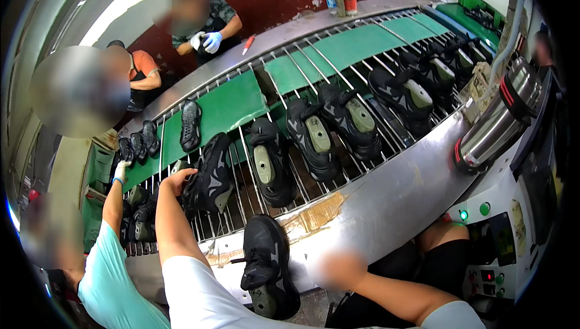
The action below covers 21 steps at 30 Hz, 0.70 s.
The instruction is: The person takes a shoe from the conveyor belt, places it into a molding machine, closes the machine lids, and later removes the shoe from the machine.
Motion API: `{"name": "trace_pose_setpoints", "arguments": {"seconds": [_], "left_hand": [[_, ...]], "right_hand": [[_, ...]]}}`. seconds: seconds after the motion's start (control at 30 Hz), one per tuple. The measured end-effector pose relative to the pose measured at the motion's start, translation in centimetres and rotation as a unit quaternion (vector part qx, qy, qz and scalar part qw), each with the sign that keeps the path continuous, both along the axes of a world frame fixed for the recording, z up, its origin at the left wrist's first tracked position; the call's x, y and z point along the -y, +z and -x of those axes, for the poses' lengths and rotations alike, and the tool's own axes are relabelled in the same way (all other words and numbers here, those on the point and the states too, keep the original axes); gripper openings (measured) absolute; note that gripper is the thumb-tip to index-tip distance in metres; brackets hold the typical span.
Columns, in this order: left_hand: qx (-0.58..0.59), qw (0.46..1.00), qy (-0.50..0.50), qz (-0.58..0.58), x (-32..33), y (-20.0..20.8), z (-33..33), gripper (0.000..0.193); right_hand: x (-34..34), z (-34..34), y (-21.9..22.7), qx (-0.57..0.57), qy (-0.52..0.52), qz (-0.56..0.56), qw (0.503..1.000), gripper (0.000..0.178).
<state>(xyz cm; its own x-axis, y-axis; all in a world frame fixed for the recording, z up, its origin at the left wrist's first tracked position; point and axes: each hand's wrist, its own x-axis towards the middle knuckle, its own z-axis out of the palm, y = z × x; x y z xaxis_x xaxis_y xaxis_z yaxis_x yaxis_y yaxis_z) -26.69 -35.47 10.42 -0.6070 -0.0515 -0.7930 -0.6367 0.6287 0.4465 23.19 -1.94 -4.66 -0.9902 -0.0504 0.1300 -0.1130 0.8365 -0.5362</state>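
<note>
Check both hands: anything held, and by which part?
Left hand is at the picture-left side of a black sneaker, around mid-length; grip or mere touch can't be told. Right hand is blurred: can't tell.

Over ten shoes, one flask

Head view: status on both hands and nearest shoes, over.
Left hand at black, grey-patterned shoe on metal-bar rack. Right hand blurred, grip unclear. Black laced shoe between hands, by silver metal ledge.
</note>
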Motion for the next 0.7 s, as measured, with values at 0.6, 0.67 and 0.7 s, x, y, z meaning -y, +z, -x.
{"name": "trace_pose_setpoints", "arguments": {"seconds": [0.6, 0.67, 0.7], "left_hand": [[-0.236, 0.946, -0.128, 0.184, -6.9, -0.3, -4.7, 0.091], [-0.262, 0.93, -0.148, 0.212, -6.9, -1.6, -4.6, 0.11], [-0.266, 0.919, -0.153, 0.246, -9.1, -1.4, -5.2, 0.118]], "right_hand": [[-0.1, 1.1, 4.9, -0.002, -0.08, 0.05, 0.996, 0.014], [0.4, 0.7, 3.8, -0.048, -0.065, 0.016, 0.997, 0.016], [0.3, 0.9, 3.1, -0.073, -0.069, -0.005, 0.995, 0.016]]}}
